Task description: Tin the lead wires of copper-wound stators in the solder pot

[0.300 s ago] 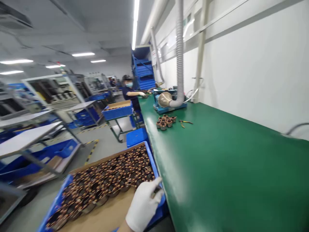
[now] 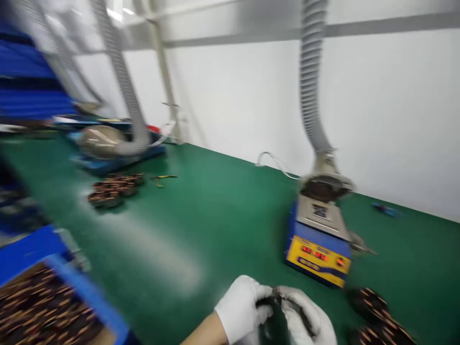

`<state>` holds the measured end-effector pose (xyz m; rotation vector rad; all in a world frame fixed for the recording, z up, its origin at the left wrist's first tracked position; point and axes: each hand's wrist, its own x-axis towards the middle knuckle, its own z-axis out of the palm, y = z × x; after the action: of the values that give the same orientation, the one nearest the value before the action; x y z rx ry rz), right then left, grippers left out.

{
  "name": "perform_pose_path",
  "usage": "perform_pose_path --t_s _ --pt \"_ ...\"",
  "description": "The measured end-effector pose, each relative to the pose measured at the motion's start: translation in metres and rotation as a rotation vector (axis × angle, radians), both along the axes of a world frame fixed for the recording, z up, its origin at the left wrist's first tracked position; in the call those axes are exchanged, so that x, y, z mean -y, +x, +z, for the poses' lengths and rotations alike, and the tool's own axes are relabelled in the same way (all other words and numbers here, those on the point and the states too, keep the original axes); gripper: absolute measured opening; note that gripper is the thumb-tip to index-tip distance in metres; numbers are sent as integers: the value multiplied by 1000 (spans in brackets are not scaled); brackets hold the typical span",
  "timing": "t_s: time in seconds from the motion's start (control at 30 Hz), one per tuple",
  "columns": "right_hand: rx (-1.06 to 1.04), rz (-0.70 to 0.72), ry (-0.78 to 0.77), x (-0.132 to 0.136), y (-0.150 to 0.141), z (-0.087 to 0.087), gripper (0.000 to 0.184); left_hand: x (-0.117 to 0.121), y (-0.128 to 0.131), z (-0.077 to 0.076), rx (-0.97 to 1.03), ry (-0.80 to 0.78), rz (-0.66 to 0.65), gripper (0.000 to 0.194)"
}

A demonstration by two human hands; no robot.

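My left hand [image 2: 243, 307], in a white glove, is at the bottom centre, its fingers bent and pinched inward. Close beside it on the right is my right hand [image 2: 307, 316], also white-gloved and curled. The fingertips of both nearly meet around a small dark item [image 2: 277, 293]; blur hides what it is. Just beyond the hands, on the green bench [image 2: 215, 230], stands a blue and yellow soldering-pot-like unit [image 2: 318, 249] with a red lit display. Several round parts with copper-coloured windings [image 2: 383, 326] lie to the right of my right hand.
A grey extraction hose [image 2: 312, 81] hangs down to a hood over the unit. Another cluster of copper-wound parts [image 2: 115, 188] lies on the bench at left, near yellow-handled pliers [image 2: 164, 178]. A blue bin [image 2: 104, 302] full of such parts stands at lower left.
The view has swung right, from the bin and aisle to the bench and the lit unit. A gloved hand was at the bin's rim; now both hands are together over the bench.
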<state>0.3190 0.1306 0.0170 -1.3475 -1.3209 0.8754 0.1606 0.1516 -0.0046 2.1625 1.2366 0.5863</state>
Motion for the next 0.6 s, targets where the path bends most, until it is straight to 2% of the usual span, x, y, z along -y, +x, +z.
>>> perform_pose_path --t_s 0.07,0.13,0.2,0.27,0.37,0.43,0.53,0.6 --pt "122 -125 76 10 47 18 23 -17 23 -1 97 -113 -184 12" --pt "301 -264 65 25 91 28 24 -30 39 -3 152 -219 -263 15" --pt "511 -398 43 38 124 29 26 -38 48 -6 186 -251 -258 17" --pt "728 -465 27 44 138 20 28 -40 53 -9 197 -192 -206 19" --pt "1078 -398 -16 40 135 1 22 -36 53 -12 179 -127 -127 19" --pt "1242 -291 -49 32 122 -8 13 -33 50 -14 212 -174 -121 20" --pt "1227 -82 -34 23 102 -10 11 -31 43 -16 290 -297 -127 39" --pt "1077 39 17 19 90 -10 22 -32 37 -16 309 -267 -134 57"
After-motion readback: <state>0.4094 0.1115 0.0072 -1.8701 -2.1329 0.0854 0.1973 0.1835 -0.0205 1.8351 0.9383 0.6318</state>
